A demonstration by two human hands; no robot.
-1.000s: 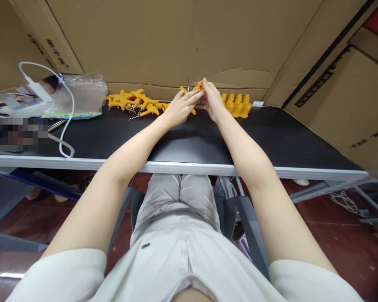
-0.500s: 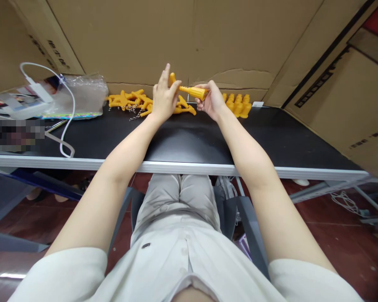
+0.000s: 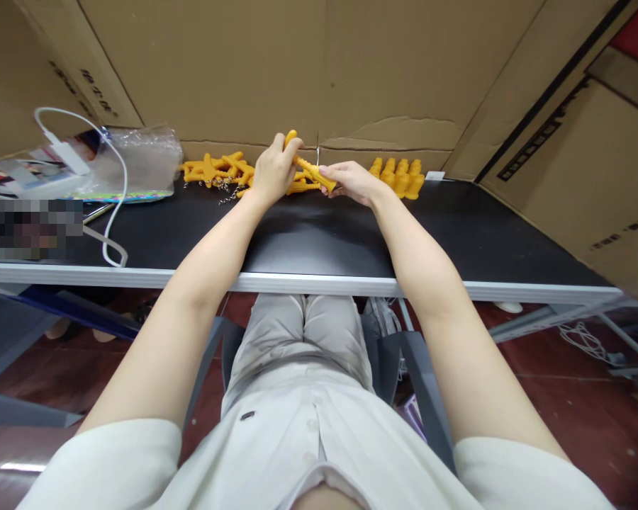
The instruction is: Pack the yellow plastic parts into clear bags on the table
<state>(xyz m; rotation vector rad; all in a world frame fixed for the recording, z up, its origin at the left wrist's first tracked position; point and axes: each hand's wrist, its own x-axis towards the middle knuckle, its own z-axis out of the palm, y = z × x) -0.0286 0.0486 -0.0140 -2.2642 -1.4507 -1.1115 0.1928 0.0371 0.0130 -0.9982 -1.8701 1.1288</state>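
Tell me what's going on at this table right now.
A seated person holds one orange toy piece between both hands over a black table: the left hand grips its upper end, the right hand its lower end. A loose pile of orange pieces lies to the left; a neat row sits to the right.

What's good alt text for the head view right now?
Both hands hold one orange toy piece above a black table: the left hand grips its upper end, the right hand its lower end. A pile of orange pieces lies to the left, a standing row of them to the right, before cardboard walls.
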